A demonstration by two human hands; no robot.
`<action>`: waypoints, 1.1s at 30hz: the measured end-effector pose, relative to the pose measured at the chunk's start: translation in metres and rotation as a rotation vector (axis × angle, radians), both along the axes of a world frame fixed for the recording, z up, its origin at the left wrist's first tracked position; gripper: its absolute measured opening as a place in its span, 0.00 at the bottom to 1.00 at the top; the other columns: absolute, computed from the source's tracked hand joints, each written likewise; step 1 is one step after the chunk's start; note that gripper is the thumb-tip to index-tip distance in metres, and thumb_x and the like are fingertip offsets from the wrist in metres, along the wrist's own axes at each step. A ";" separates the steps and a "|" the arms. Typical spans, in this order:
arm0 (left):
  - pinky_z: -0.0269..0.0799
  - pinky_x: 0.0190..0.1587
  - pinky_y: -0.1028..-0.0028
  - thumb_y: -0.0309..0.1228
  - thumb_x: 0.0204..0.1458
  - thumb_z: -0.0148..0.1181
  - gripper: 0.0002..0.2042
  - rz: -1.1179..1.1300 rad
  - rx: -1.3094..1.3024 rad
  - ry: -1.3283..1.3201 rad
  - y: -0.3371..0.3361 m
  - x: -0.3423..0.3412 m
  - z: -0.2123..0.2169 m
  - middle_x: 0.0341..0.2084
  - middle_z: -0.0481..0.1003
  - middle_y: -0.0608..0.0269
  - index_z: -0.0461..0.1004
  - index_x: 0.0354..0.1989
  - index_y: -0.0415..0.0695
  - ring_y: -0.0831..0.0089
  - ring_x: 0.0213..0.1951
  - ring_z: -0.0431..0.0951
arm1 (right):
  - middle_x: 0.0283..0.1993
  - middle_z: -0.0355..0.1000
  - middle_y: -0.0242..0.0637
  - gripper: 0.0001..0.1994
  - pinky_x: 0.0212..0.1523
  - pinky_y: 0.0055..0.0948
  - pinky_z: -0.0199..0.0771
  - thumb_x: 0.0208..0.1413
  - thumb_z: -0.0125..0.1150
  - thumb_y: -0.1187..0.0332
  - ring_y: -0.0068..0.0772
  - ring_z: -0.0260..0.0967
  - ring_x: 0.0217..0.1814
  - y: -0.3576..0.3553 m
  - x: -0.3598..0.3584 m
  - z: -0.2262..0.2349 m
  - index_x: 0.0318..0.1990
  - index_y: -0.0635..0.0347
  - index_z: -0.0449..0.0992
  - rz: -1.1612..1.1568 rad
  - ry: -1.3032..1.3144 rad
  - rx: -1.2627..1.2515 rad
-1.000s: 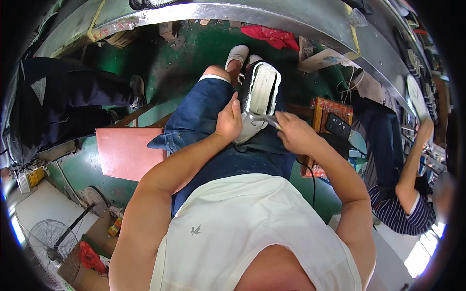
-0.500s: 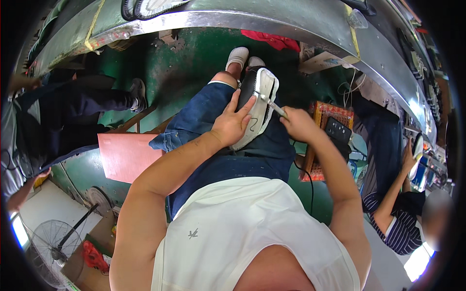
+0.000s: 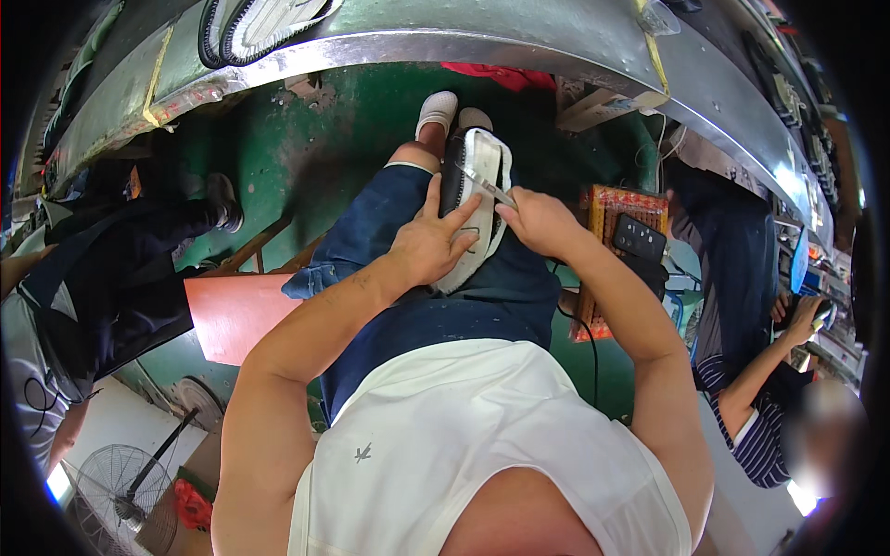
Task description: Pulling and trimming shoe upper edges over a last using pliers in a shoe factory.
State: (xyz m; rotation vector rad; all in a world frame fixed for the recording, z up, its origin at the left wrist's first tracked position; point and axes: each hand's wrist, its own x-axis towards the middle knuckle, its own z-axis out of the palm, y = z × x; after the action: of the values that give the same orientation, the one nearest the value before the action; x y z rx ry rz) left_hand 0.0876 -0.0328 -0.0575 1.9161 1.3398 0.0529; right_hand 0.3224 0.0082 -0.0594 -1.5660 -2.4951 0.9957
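A: Where was the work laid?

B: The half-made shoe [image 3: 489, 208] was rested on the blue denim shorts [image 3: 371, 227] of the lap, its pale underside turned up and its toe or heel, which could not be told, pointed far.

A: And the hands?

B: The left hand [image 3: 431, 246] was laid over the shoe with its fingers spread. The right hand [image 3: 540, 222] was closed around the handle of a metal hand tool [image 3: 495, 190], whose tip was held at the shoe's left side.

A: What was seen of the room?

B: A green floor [image 3: 343, 120] was spread below, scuffed in places. The far side was crossed by a metal-edged workbench [image 3: 519, 26], on whose left part shoe pieces [image 3: 278, 23] with black edges were placed. A red cloth [image 3: 505, 74] was glimpsed beneath it.

A: Nearer by?

B: A pink board [image 3: 232, 315] was set at the left, and a fan [image 3: 120, 473] was stood near left. At the right, a black device [image 3: 639, 237] was rested by an orange lattice seat [image 3: 603, 208]; beyond, a co-worker in a striped shirt [image 3: 753, 451] was seated.
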 end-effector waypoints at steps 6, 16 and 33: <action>0.59 0.69 0.65 0.39 0.60 0.58 0.36 0.437 -0.086 -0.325 -0.037 -0.011 -0.031 0.71 0.50 0.31 0.52 0.73 0.38 0.43 0.68 0.62 | 0.35 0.75 0.60 0.23 0.43 0.55 0.71 0.68 0.47 0.52 0.65 0.73 0.41 -0.020 0.006 0.012 0.39 0.68 0.72 -0.131 0.217 -0.244; 0.63 0.66 0.67 0.30 0.47 0.71 0.51 0.303 -0.283 -0.307 -0.044 -0.014 -0.011 0.62 0.67 0.35 0.41 0.77 0.44 0.49 0.63 0.70 | 0.31 0.76 0.48 0.19 0.39 0.42 0.73 0.69 0.48 0.55 0.50 0.76 0.36 -0.068 0.010 -0.002 0.41 0.66 0.72 -0.191 0.229 -0.394; 0.77 0.43 0.71 0.28 0.46 0.76 0.24 0.185 -0.008 -0.527 0.097 0.011 0.113 0.39 0.80 0.59 0.74 0.51 0.36 0.74 0.38 0.80 | 0.44 0.72 0.35 0.17 0.46 0.24 0.72 0.68 0.53 0.67 0.24 0.72 0.42 -0.144 0.035 -0.059 0.58 0.68 0.67 -0.781 0.919 -0.270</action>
State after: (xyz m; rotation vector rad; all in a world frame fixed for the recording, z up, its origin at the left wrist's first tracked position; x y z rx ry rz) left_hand 0.0991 0.0643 0.0554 1.6105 1.1393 0.6007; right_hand 0.3578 -0.1362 -0.1186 -1.4297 -1.0619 1.4427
